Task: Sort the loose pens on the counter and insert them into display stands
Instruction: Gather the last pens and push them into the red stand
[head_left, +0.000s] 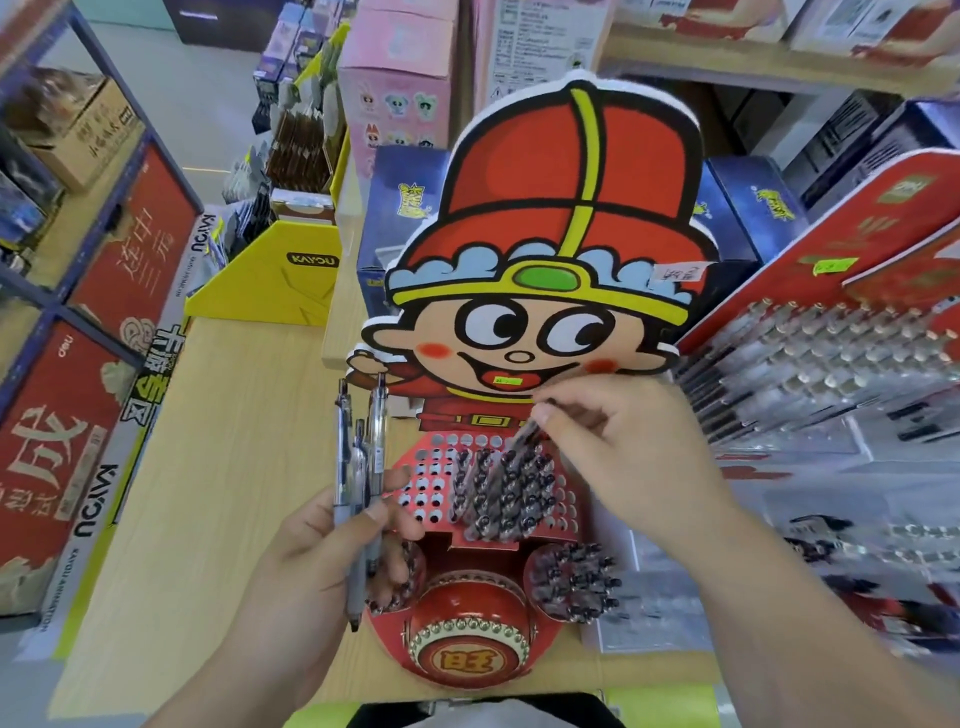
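A red cardboard display stand (540, 218) shaped like a cartoon boy in a red hat stands on the wooden counter in front of me. Its perforated red panel (431, 486) holds several dark pens on the right half; the left holes are empty. My left hand (311, 561) grips a bundle of several pens (358, 467), tips pointing down. My right hand (618, 457) pinches one dark pen (522, 439) slanted over the panel's upper holes. Two round cups (571, 582) at the stand's base also hold pens.
A red pen display (831, 364) with rows of clear pens stands to the right. A yellow box (275, 280) stands at the back left, and red boxes (67, 415) line the left shelf. Bare wooden counter (208, 493) lies left of the stand.
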